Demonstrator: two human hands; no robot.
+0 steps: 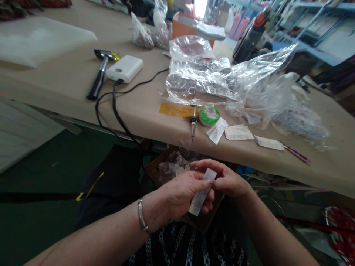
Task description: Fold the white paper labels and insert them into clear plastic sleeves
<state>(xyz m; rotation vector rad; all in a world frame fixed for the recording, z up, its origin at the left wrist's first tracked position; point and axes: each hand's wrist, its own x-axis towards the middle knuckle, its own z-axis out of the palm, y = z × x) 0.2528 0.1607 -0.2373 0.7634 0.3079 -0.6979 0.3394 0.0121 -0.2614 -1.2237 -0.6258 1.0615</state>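
Observation:
Over my lap, my left hand [181, 194] pinches a narrow white printed label [197, 202] between thumb and fingers, the strip tilted. My right hand [229, 181] is at the label's upper right edge, its thumb and fingers closed there and its other fingers reaching behind. On the table edge above lie several more printed labels [239, 132], fanned beside a green round container [209, 120] with pale contents. A pen-shaped tool with a metal tip [193, 127], resembling a soldering iron, points over the edge. Tweezers or small snips [296, 153] lie at the right, touching one label.
Beneath the table edge, a cardboard box [158, 168] holds clear scraps. Clear plastic bags [202, 81] cover the table's middle. A white power bank [126, 69] with a black cable and a black-handled hammer-like tool [98, 79] lie left. A bottle [248, 42] and orange box [183, 26] stand behind.

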